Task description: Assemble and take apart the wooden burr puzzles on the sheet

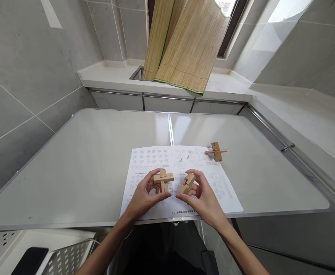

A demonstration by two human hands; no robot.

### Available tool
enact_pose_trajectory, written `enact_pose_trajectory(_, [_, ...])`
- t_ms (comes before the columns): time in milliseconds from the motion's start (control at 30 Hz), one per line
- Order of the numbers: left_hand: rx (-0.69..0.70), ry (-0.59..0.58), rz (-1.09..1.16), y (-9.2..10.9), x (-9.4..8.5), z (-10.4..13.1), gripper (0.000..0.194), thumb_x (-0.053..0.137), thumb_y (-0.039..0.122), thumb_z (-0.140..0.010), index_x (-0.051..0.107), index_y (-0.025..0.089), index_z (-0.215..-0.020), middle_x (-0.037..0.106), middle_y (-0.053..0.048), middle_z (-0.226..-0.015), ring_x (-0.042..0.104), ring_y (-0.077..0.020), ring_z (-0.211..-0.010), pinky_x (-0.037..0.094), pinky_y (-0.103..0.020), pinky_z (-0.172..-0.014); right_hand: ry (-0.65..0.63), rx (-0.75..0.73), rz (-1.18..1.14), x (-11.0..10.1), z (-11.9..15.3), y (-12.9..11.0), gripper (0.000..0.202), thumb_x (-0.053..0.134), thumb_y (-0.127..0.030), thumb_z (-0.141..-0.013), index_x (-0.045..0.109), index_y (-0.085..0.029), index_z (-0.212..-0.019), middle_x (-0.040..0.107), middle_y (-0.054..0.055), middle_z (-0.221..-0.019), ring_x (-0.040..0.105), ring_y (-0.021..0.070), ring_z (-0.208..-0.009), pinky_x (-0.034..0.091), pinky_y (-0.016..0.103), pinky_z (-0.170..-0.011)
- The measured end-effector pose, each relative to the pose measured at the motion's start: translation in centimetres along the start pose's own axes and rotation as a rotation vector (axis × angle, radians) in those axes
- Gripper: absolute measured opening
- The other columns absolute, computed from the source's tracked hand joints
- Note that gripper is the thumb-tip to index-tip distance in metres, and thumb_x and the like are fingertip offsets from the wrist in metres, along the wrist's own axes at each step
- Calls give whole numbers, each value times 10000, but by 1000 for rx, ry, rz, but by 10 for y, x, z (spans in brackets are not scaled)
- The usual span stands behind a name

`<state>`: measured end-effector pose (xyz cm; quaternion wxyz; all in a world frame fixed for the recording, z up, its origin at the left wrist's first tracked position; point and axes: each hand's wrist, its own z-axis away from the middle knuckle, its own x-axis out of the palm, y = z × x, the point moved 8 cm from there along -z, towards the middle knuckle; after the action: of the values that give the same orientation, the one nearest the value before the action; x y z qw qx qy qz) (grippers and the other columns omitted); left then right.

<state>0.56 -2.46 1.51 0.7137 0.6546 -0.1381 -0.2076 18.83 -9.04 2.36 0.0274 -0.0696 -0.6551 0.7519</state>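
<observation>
My left hand is closed around a cluster of interlocked wooden puzzle pieces, with bars crossing one another. In my right hand is a notched wooden puzzle piece, tilted between thumb and fingers. A small gap separates the two wooden parts. Both hands are over a printed instruction sheet covered in small diagrams. Past the right hand, a flat wooden piece with a thin rod through it rests at the sheet's far right edge.
A white folding table with a centre seam carries the sheet. Beyond its far edge runs a white ledge, with a bamboo mat hanging over it. At lower left, a dark phone lies by white perforated baskets.
</observation>
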Motion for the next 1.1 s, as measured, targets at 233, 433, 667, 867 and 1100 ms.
enact_pose_trajectory(233, [15,-2,-13,1,0,0,741,874,391,-759,539,227,-1400,725,-92,-1241,688,-272,-1128,560,-374,-943,-29,-84,95,2,-3,-5,609,826,-442,-839,488,-281,-1319,722,17,-1009,780,219,-820,649,391,-843])
enact_pose_trajectory(433, [81,13,-109,4,2,3,742,868,451,-777,540,236,-1407,725,-63,-1099,685,-217,-927,581,-376,-889,12,-341,443,6,3,-14,410,680,-360,-965,545,-283,-1344,694,67,-1072,736,223,-830,665,420,-815])
enact_pose_trajectory(667, [134,74,-126,5,-2,5,710,881,457,-782,560,246,-1379,707,-36,-1041,653,-196,-884,581,-347,-862,27,-480,622,28,7,-25,522,555,-228,-1035,457,-347,-1534,635,69,-1052,703,233,-870,644,407,-809])
enact_pose_trajectory(867, [129,100,-108,7,-4,4,686,872,450,-789,576,244,-1373,720,-48,-1074,679,-217,-936,579,-339,-842,47,-524,618,38,8,-31,580,521,-170,-1042,435,-413,-1560,559,79,-1148,691,219,-897,644,401,-819])
enact_pose_trajectory(1100, [125,106,-108,5,-5,3,696,893,453,-765,606,241,-1362,731,-53,-1112,672,-222,-968,574,-349,-871,24,-525,659,47,5,-27,612,518,-150,-1032,401,-392,-1581,559,56,-1031,672,208,-838,639,364,-761])
